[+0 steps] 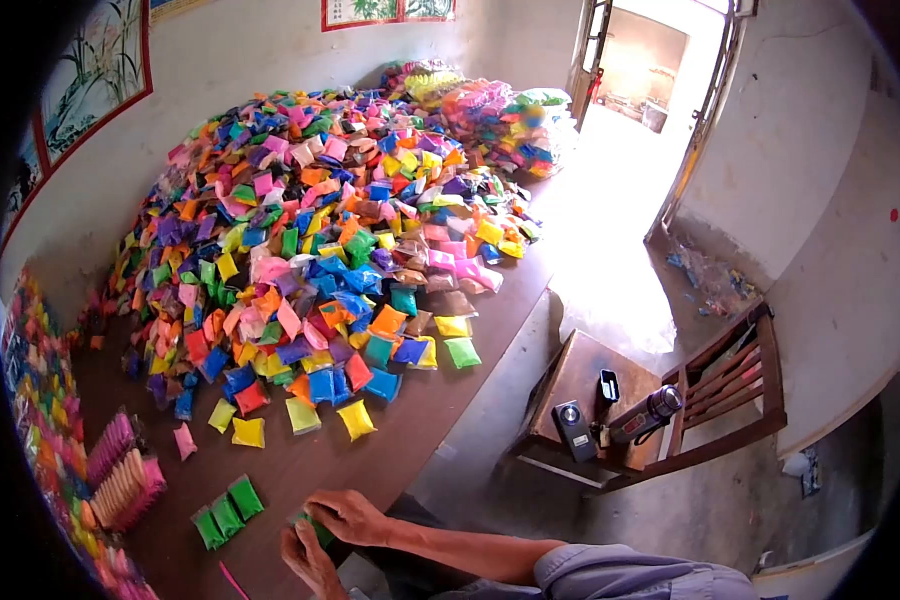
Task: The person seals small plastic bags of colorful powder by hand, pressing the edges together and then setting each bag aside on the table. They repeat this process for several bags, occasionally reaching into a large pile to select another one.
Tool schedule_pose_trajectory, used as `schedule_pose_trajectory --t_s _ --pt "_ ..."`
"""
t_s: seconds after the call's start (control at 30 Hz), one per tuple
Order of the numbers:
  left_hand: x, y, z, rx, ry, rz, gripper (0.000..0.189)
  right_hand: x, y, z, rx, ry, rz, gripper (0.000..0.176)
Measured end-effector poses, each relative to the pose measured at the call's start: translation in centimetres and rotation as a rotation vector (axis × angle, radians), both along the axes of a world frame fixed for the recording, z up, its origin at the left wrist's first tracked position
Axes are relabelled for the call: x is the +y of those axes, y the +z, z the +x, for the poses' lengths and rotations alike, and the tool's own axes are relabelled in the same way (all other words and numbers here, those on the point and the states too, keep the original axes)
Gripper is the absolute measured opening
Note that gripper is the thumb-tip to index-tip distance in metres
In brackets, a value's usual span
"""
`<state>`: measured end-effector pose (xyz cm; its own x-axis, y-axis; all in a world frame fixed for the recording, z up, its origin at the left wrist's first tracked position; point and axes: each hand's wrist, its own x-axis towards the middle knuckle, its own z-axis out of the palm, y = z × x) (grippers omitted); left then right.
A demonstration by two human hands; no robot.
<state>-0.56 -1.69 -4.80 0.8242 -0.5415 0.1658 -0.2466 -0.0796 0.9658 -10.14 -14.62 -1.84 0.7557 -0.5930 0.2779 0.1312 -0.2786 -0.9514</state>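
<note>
two bare hands work low at the near side of a flat brown table (305,458). the right hand (345,517) bends its fingers round a small green clear-plastic packet (320,534); the left hand (311,562) is curled just beside it, though whether it grips the packet too cannot be told. the step in hand looks like handling this one packet; the next move seems to call for a light, steady pinch that does not squash it. near the hands, three green clear-plastic packets (226,515) lie side by side on the table. beyond them spreads a large mound of small many-coloured plastic packets (320,220), each filled with one colour. behind it, big clear plastic bags (530,125) bulge with what look like more. on a low brown wooden stand (592,362) sits a black topless container (608,386), its contents too small to tell.
</note>
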Motion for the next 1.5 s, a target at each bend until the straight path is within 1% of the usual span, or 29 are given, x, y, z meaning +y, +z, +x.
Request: schedule_pose_trajectory --t_s 0.07,0.1,0.17,0.2,0.3,0.37,0.4,0.47,0.5,0.57,0.6,0.63,0.7,0.73,0.77,0.83,0.9,0.97,1.0,1.07,1.1,1.17,1.2,1.23,1.3,1.33,1.43,1.47,1.5 --pt "-0.7 1.0 -0.6 -0.125 -0.078 -0.054 0.039 0.0 0.0 0.1 -0.079 -0.039 0.049 0.018" --pt "-0.9 2.1 -1.0 -0.123 -0.078 -0.055 0.039 -0.1 -0.2 0.2 -0.077 -0.039 0.047 0.018" --pt "-0.9 4.3 -1.6 -0.144 -0.062 0.142 0.039 0.0 -0.5 0.3 -0.114 -0.06 -0.031 0.021" --pt "-0.9 4.0 -1.6 -0.141 -0.061 0.141 0.039 0.1 -0.3 0.3 -0.111 -0.059 -0.032 0.021" --pt "-1.0 3.0 -1.5 -0.236 0.04 0.104 0.041 0.2 0.3 0.2 -0.085 -0.036 -0.022 0.023" --pt "-1.0 2.6 -1.6 -0.311 0.102 0.099 0.042 0.2 0.6 0.0 -0.003 -0.007 -0.099 0.025" --pt "-1.0 2.8 -1.7 -0.31 0.102 0.108 0.042 0.3 0.4 0.1 -0.002 -0.005 -0.091 0.025" --pt "-1.2 3.3 -2.0 -0.201 0.116 0.102 0.044 0.4 0.0 0.3 0.011 -0.031 -0.2 0.025" --pt "-1.3 3.6 -2.1 -0.199 0.116 0.112 0.044 0.5 0.1 0.3 0.013 -0.029 -0.19 0.025" --pt "-1.5 4.3 -2.3 -0.202 0.097 0.108 0.046 0.4 0.4 0.3 0.015 -0.066 -0.059 0.024" --pt "-1.8 4.6 -2.6 -0.185 0.102 0.072 0.047 0.4 0.1 0.4 -0.006 -0.084 -0.044 0.022" --pt "-1.3 3.5 -2.1 -0.184 0.103 0.086 0.047 0.2 -0.3 0.5 -0.003 -0.082 -0.031 0.022" --pt "-0.1 0.9 -0.8 -0.159 0.007 0.15 0.048 0.1 -0.8 0.6 0.004 -0.119 -0.059 0.019" --pt "-0.6 2.7 -1.5 -0.196 -0.011 0.145 0.049 0.1 -0.7 0.6 -0.025 -0.145 -0.016 0.018" --pt "-0.9 3.2 -1.8 -0.195 -0.007 0.158 0.049 0.1 -0.6 0.6 -0.023 -0.139 -0.003 0.018" --pt "-1.0 4.0 -2.1 -0.193 -0.042 0.085 0.046 0.2 -0.5 0.6 -0.056 -0.142 -0.029 0.022" --pt "-0.6 4.4 -2.1 -0.229 -0.027 0.109 0.044 0.2 -0.9 0.7 -0.045 -0.126 -0.05 0.02" --pt "0.1 3.3 -1.4 -0.244 -0.031 0.184 0.044 0.3 -1.7 0.9 -0.108 -0.143 -0.384 0.02" --pt "0.3 3.0 -1.3 -0.243 -0.028 0.193 0.044 0.3 -1.7 0.8 -0.108 -0.14 -0.375 0.02" --pt "0.3 2.6 -1.1 -0.247 0.027 0.18 0.043 0.4 -1.7 0.5 0.026 -0.069 -0.606 0.021" --pt "0.0 2.7 -1.1 -0.248 0.03 0.191 0.043 0.6 -1.7 0.6 0.024 -0.065 -0.597 0.021" --pt "-0.9 2.9 -1.5 -0.226 0.073 0.097 0.04 0.6 -1.6 0.8 0.025 -0.065 -0.389 0.022" --pt "-0.8 3.0 -1.4 -0.209 0.068 0.132 0.042 0.6 -1.1 0.6 0.047 -0.06 -0.257 0.025" --pt "-0.8 3.1 -1.5 -0.21 0.072 0.142 0.042 0.5 -1.1 0.5 0.045 -0.054 -0.248 0.025" --pt "-1.1 3.8 -2.0 -0.137 0.034 0.076 0.043 0.4 -1.0 0.6 0.0 -0.112 -0.095 0.028" --pt "-0.8 4.1 -1.8 -0.099 0.002 0.113 0.042 0.3 -0.9 0.6 0.007 -0.107 -0.047 0.031" --pt "-0.7 4.3 -1.8 -0.13 -0.008 0.149 0.04 0.2 -0.3 0.6 -0.001 -0.143 -0.026 0.03" --pt "-1.1 4.7 -2.0 -0.222 -0.014 0.109 0.035 0.2 0.0 0.5 -0.045 -0.15 -0.028 0.031" --pt "-0.9 4.7 -1.9 -0.227 -0.006 0.12 0.035 0.1 -0.1 0.4 -0.049 -0.141 -0.017 0.031"
